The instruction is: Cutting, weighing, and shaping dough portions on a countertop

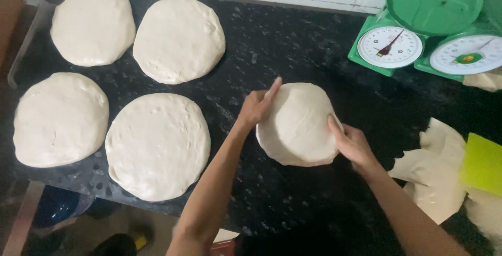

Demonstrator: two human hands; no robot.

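A round, domed piece of pale dough [298,122] lies on the black speckled counter [293,47]. My left hand [259,104] presses flat against its left edge, fingers stretched up along the rim. At the right edge, my right hand [351,142] cups the dough with fingers curled onto it. Both hands touch the dough from opposite sides. Four flattened dough discs rest to the left: far left back [93,24], back middle [179,39], front left [60,119] and front middle [158,146].
Two green dial scales [389,44] [468,52] stand at the back right by the white wall. A heap of raw dough [436,169] with a yellow-green scraper [482,163] on it lies at the right. The counter's front edge runs along the lower left, floor below.
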